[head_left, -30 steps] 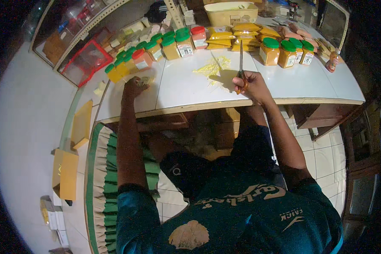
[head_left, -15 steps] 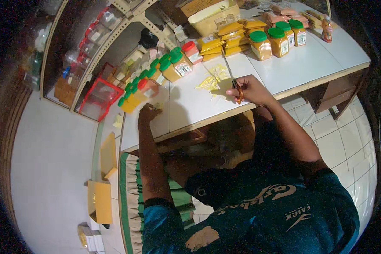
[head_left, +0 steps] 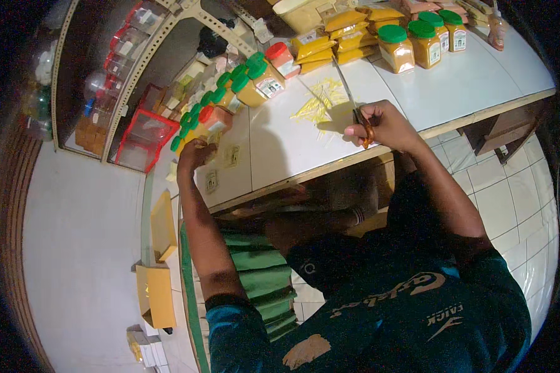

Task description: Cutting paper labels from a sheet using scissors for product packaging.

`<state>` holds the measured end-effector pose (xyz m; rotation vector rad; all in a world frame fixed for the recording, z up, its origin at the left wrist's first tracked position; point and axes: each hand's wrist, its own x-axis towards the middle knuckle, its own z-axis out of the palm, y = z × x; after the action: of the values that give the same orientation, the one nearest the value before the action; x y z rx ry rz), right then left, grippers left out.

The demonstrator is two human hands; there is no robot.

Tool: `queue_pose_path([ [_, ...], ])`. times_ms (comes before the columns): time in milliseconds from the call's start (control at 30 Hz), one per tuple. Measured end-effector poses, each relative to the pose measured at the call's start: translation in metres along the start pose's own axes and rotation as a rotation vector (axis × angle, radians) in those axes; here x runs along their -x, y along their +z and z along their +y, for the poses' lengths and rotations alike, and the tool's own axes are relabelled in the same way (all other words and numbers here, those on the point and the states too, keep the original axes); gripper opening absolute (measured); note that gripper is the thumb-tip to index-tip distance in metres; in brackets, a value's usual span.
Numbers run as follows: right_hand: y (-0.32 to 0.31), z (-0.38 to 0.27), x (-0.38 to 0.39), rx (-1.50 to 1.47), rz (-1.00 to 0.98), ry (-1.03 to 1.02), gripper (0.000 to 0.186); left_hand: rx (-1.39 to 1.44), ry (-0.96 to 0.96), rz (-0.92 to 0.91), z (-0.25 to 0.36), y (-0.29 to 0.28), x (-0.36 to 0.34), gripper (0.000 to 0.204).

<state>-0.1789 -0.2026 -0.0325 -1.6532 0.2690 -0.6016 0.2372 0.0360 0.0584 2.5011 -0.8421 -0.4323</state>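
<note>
My right hand [head_left: 389, 127] is closed round the orange handles of a pair of scissors [head_left: 365, 128], whose blades point away from me over the white table. Close to the blades lies a loose heap of thin yellow strips [head_left: 322, 102]. My left hand [head_left: 196, 153] reaches to the table's left end, its fingers bent and closed at a small pale label [head_left: 215, 138] beside the row of jars. Two more small printed labels, one [head_left: 231, 156] to the right of that hand and another [head_left: 212, 181] nearer me, lie flat on the tabletop.
Green-lidded jars [head_left: 249, 90] line the table's back left, with a red-lidded jar [head_left: 282, 60] at their end. Filled yellow packets [head_left: 345, 37] are stacked behind. More green-lidded jars [head_left: 396, 50] and a bottle [head_left: 496, 31] stand right. Metal shelving [head_left: 146, 74] rises at the left.
My left hand has moved left and a little farther away, and the two labels near it now show plainly. My right hand still holds the scissors. The whole view has shifted slightly.
</note>
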Motion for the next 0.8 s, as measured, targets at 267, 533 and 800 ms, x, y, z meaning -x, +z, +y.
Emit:
queue_pose_path([
  [267,0.023,-0.006,-0.011,-0.050,-0.101,-0.020,0.022,0.253,-0.047,0.010,-0.113,-0.039,-0.029,0.035],
  [533,0.011,-0.001,-0.006,0.004,-0.055,0.011,0.024,-0.074,0.058,-0.022,-0.023,-0.023,0.003,0.037],
  [800,0.014,0.005,-0.008,-0.047,-0.003,-0.051,0.034,0.154,-0.006,-0.091,-0.047,-0.029,-0.011,0.039],
])
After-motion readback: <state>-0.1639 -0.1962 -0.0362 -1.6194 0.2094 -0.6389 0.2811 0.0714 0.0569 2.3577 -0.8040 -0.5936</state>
